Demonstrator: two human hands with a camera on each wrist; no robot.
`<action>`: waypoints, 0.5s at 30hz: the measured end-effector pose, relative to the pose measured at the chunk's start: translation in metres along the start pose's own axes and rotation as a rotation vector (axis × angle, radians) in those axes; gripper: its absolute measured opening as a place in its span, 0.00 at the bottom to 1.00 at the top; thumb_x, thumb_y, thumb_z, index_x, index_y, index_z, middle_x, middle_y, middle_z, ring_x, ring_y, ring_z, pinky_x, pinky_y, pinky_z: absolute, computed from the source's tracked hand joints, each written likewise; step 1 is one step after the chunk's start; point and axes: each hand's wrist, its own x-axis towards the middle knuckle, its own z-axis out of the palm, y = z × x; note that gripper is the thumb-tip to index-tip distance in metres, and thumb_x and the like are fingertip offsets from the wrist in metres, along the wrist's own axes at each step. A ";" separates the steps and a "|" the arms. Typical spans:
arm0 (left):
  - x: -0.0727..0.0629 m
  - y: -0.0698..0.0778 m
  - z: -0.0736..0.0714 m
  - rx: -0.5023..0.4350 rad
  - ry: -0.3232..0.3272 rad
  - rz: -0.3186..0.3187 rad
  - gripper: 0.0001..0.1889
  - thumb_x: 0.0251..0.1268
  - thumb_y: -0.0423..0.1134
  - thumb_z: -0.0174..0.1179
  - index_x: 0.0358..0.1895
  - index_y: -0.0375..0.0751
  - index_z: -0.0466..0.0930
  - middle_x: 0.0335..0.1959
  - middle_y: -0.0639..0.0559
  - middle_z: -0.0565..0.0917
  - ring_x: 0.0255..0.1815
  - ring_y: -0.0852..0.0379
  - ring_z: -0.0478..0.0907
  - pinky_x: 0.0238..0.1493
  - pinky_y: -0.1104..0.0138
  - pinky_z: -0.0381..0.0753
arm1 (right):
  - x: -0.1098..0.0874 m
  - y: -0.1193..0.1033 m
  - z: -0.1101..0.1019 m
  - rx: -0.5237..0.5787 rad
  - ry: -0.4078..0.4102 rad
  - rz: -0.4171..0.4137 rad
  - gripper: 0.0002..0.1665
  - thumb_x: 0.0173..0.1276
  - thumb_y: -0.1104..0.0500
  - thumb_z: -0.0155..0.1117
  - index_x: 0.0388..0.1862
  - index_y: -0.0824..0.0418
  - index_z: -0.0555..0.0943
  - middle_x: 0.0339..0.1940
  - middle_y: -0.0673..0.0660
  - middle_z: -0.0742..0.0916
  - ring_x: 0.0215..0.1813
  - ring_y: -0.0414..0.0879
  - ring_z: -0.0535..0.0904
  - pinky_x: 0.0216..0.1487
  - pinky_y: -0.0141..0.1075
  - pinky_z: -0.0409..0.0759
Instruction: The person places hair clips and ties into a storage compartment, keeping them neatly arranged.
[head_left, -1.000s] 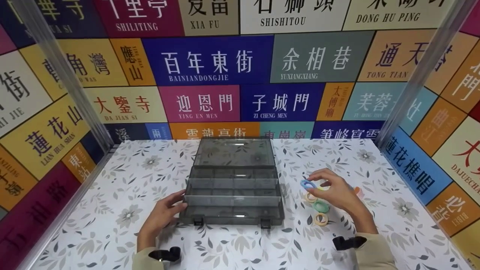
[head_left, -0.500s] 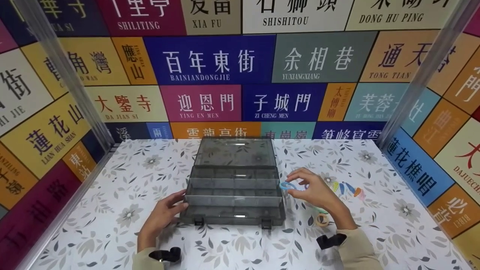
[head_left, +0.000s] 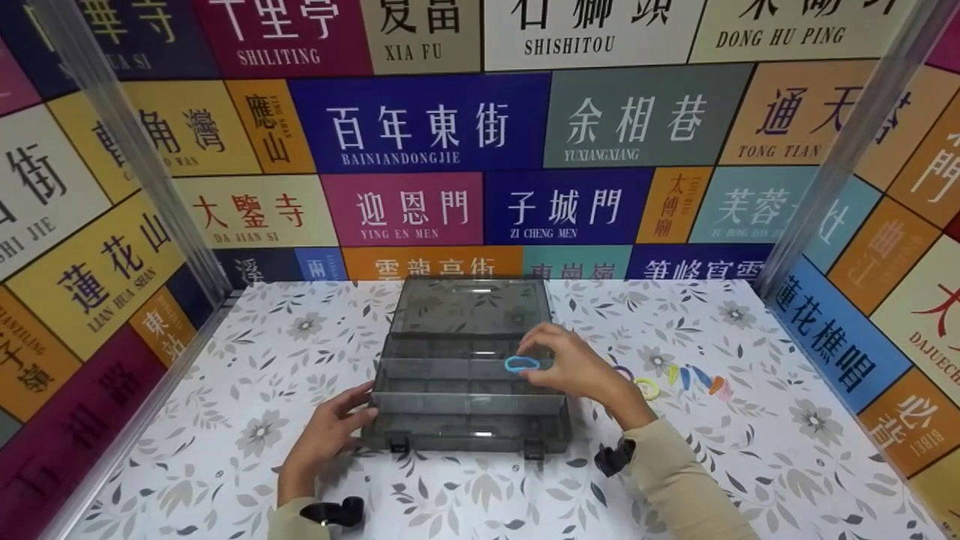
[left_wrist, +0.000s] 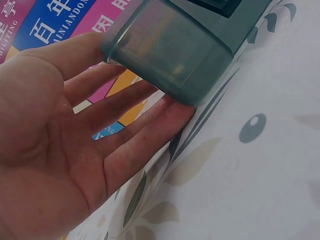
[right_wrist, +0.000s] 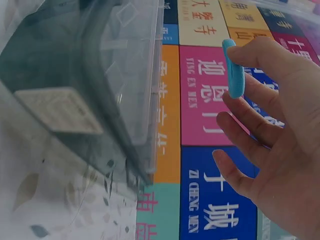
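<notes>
A dark translucent compartment box (head_left: 427, 441) stands on the table, its lid (head_left: 472, 309) tipped back. Over the right part of its compartments, my right hand (head_left: 577, 369) pinches a light blue hair tie (right_wrist: 235, 75) between thumb and index finger; the other fingers are spread loosely in the right wrist view. My left hand (head_left: 328, 429) stays at the box's left side, fingers extended and fingertips against its corner, as the left wrist view shows. A yellow hair tie (head_left: 657, 389) lies right of the box, partly beside my right forearm.
Farther right lie several small colourful pieces: yellow (head_left: 673, 375), blue (head_left: 699, 377) and pink (head_left: 722, 389). A floral cloth (head_left: 225, 420) covers the table. Sign-patterned walls (head_left: 420, 120) rise at the back and both sides, with transparent posts (head_left: 817, 165) at the corners.
My right hand has carried the light blue hair tie leftward from the loose pieces to above the box, uncovering some of those pieces. My left hand has stayed at the box.
</notes>
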 end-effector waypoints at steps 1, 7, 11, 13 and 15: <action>0.000 0.000 0.000 -0.002 -0.002 0.002 0.29 0.71 0.38 0.61 0.74 0.45 0.68 0.72 0.35 0.70 0.68 0.36 0.74 0.48 0.53 0.87 | 0.005 -0.003 0.002 -0.006 -0.007 -0.002 0.12 0.62 0.56 0.73 0.45 0.53 0.86 0.53 0.51 0.82 0.57 0.51 0.79 0.58 0.50 0.79; -0.003 -0.001 0.000 -0.026 0.013 0.008 0.28 0.71 0.35 0.61 0.73 0.43 0.69 0.71 0.34 0.72 0.67 0.37 0.75 0.49 0.53 0.87 | 0.033 -0.018 0.017 -0.023 -0.031 -0.006 0.13 0.61 0.56 0.72 0.44 0.56 0.87 0.54 0.53 0.83 0.58 0.52 0.79 0.60 0.49 0.79; -0.002 -0.001 0.001 -0.022 0.011 0.016 0.29 0.70 0.36 0.62 0.73 0.44 0.69 0.71 0.35 0.72 0.66 0.38 0.76 0.49 0.54 0.87 | 0.050 -0.025 0.025 -0.040 -0.042 0.004 0.13 0.61 0.56 0.72 0.44 0.56 0.87 0.54 0.53 0.83 0.59 0.53 0.78 0.62 0.50 0.77; -0.002 0.000 0.001 -0.016 0.002 0.024 0.29 0.71 0.37 0.62 0.74 0.44 0.68 0.71 0.34 0.72 0.67 0.37 0.76 0.49 0.54 0.87 | 0.058 -0.028 0.028 -0.062 -0.055 0.008 0.12 0.61 0.55 0.73 0.44 0.57 0.87 0.54 0.53 0.84 0.60 0.54 0.78 0.65 0.52 0.74; -0.002 0.000 0.000 -0.009 -0.014 0.032 0.30 0.71 0.37 0.62 0.74 0.43 0.67 0.72 0.34 0.70 0.68 0.36 0.74 0.50 0.54 0.87 | 0.065 -0.032 0.032 -0.082 -0.078 0.023 0.12 0.62 0.55 0.73 0.44 0.56 0.87 0.55 0.54 0.83 0.62 0.55 0.77 0.69 0.54 0.70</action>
